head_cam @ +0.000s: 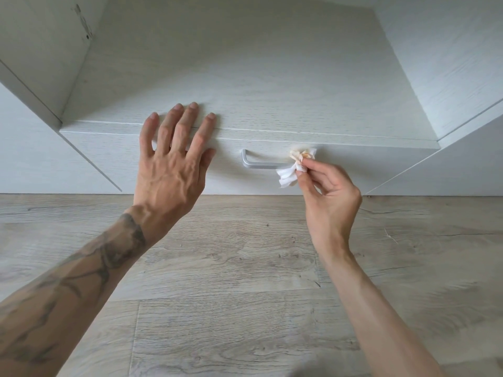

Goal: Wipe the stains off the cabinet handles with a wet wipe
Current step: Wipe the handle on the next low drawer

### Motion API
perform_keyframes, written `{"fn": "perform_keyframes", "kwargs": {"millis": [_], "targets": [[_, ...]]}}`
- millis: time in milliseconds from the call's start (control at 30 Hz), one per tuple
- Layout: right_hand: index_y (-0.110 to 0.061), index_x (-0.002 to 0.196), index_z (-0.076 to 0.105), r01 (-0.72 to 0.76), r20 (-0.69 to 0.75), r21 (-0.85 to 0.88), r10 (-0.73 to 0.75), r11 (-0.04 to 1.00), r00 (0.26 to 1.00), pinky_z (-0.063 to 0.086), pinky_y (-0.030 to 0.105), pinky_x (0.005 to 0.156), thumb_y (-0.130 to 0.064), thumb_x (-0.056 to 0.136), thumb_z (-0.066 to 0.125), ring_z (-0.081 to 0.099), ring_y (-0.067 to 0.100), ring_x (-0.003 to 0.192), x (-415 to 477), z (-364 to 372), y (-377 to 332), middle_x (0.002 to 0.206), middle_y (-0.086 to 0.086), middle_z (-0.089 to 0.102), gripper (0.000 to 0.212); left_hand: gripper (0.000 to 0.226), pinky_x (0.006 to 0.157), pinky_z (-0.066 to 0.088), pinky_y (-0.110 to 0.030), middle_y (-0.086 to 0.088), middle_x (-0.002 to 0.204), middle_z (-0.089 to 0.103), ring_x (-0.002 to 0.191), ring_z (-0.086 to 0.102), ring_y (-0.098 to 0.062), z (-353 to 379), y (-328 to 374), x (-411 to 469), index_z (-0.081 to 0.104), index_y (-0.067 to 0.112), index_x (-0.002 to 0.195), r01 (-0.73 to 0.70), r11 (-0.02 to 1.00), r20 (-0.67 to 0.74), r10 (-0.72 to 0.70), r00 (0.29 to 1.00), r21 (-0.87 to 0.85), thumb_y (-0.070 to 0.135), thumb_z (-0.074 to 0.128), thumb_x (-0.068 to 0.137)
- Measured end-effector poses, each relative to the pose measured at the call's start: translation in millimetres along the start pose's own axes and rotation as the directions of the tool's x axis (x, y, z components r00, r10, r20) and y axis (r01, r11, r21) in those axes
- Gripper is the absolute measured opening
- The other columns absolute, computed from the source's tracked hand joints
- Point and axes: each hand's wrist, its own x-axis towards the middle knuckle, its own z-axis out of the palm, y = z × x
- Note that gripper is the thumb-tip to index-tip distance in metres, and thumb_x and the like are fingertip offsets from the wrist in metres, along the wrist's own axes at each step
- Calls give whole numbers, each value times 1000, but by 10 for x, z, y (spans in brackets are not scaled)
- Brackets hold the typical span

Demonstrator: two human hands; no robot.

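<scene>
The person's right hand (330, 194) pinches a crumpled white wet wipe (288, 176) between thumb and fingertips and holds it against the right end of the brushed silver metal bar handle (261, 165). The handle is on the white wood-grain cabinet front (353, 165), nearer its right edge than its left. The wad's upper part is yellow-orange, so I judge that some of the stain is already on the cloth. The bare bar from its left bend to the middle looks clean. The right end is hidden under the wipe, so I cannot tell how much dirt is left there. The left hand (171, 172) is spread flat, fingers apart, over the top edge of the front, left of the handle, seemingly bracing it. Below lies pale wood-plank floor (245, 268). No other handle is in view, so the work seems well under way but not finished.
</scene>
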Motion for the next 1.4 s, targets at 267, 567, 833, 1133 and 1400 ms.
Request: {"fn": "perform_keyframes", "kwargs": {"millis": [267, 567, 833, 1133, 1400], "targets": [[-15, 110, 77, 25, 60, -39, -23, 999, 998, 61, 33, 92, -1, 91, 80, 79, 16, 99, 73, -109, 41, 109, 5, 77, 24, 55, 129, 8, -53, -21, 168, 36, 156, 30, -39, -8, -1, 1, 29, 15, 167, -5, 1000, 0, 5, 1000, -2, 37, 35, 117], [-12, 105, 79, 99, 33, -133, -95, 986, 995, 64, 31, 82, -8, 89, 84, 79, 14, 89, -31, -12, -29, 100, 3, 79, 17, 56, 128, 8, -53, -20, 168, 37, 156, 30, -39, -17, 16, 7, 29, 16, 167, -3, 1000, 5, 3, 1000, 2, 37, 36, 116], [-9, 101, 83, 303, 27, -363, -315, 881, 949, 57, 24, 78, -5, 88, 84, 67, 3, 85, -72, 211, -122, 96, 3, 77, 13, 56, 129, 10, -54, -21, 168, 38, 156, 31, -39, -38, 14, 14, 28, 16, 167, -4, 1000, 11, 4, 1000, 10, 37, 37, 116], [-14, 98, 84, 477, 123, -426, -473, 769, 873, 44, 34, 82, -13, 88, 85, 72, 24, 84, -83, 711, -230, 91, 1, 75, 11, 54, 129, 14, -54, -19, 168, 40, 156, 35, -38, -34, 28, 5, 31, 16, 167, -2, 999, -7, 3, 1000, 45, 36, 40, 117], [-19, 95, 81, 515, 189, -515, -494, 685, 848, 33, 31, 82, -11, 84, 82, 63, 24, 91, -70, 726, -192, 96, 0, 71, 14, 53, 129, 16, -54, -19, 168, 41, 156, 37, -37, -66, 28, 8, 35, 16, 167, -1, 999, 1, 1, 1000, 53, 36, 38, 117]]}}
